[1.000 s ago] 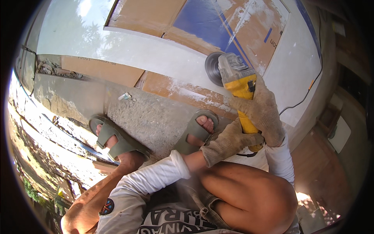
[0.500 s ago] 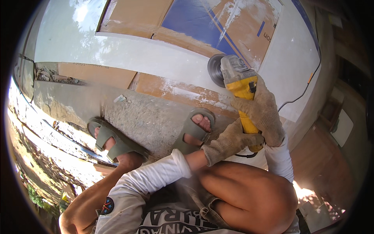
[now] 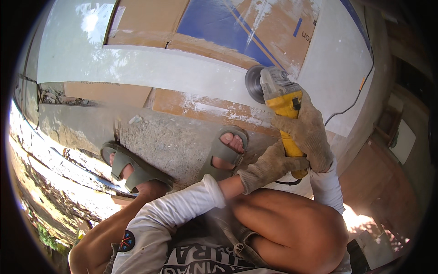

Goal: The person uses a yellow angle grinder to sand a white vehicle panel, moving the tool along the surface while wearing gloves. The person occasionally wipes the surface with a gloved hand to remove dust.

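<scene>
A yellow angle grinder with a grey head lies in both of my gloved hands, tilted up and away from me. Its round disc looks blurred and sits at the near edge of a white panel; whether it touches the panel I cannot tell. My right hand wraps the front of the grinder's body, just behind the head. Lower down, my left hand closes round the rear of the body. Both gloves are knitted, brown and dusty.
Cardboard with a blue area fills the panel's opening. More cardboard strips lie along its near edge, dusted white. A dark cord runs over the panel's right side. My sandalled feet rest on rough concrete.
The panel and cardboard have shifted slightly to the left in view. Both hands keep their grip on the grinder, which has hardly moved.
</scene>
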{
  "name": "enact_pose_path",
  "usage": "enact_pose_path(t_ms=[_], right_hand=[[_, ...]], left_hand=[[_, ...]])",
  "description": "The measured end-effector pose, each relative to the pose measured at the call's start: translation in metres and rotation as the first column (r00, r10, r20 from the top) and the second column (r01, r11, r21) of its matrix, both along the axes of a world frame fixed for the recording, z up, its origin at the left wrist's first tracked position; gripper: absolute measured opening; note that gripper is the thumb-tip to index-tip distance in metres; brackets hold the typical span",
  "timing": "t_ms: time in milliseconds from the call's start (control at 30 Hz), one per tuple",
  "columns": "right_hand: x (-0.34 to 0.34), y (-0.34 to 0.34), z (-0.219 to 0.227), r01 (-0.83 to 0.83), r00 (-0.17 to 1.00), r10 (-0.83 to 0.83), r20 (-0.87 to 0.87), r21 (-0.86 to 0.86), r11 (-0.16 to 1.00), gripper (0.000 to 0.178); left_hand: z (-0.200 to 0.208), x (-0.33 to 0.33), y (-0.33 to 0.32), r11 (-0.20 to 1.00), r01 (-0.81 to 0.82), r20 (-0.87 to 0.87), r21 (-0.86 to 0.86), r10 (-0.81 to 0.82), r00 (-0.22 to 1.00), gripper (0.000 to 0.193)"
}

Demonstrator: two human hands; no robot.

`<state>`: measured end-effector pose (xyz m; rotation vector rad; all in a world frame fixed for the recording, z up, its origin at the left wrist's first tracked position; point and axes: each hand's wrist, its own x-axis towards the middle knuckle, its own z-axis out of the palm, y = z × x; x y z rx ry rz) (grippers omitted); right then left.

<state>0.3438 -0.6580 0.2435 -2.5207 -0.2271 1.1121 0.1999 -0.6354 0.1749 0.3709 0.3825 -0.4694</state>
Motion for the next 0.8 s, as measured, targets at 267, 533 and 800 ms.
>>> enact_pose_path(t_ms=[267, 533, 800], right_hand=[[-0.001, -0.009, 0.003, 0.042, 0.999, -0.042, 0.005, -0.007, 0.999, 0.085], [-0.003, -0.019, 0.003, 0.097, 0.995, -0.098, 0.021, 0.016, 0.995, 0.082], [-0.005, -0.001, 0.023, 0.260, 0.965, -0.257, -0.055, 0.076, 0.963, 0.074]], left_hand=[[-0.001, 0.001, -0.005, 0.998, 0.067, 0.010, -0.002, -0.067, 0.998, 0.062], [-0.006, 0.004, -0.010, 0.992, 0.120, 0.075, 0.031, -0.122, 0.990, 0.062], [0.007, 0.007, 0.006, 0.993, 0.099, 0.107, 0.070, -0.106, 0.989, 0.055]])
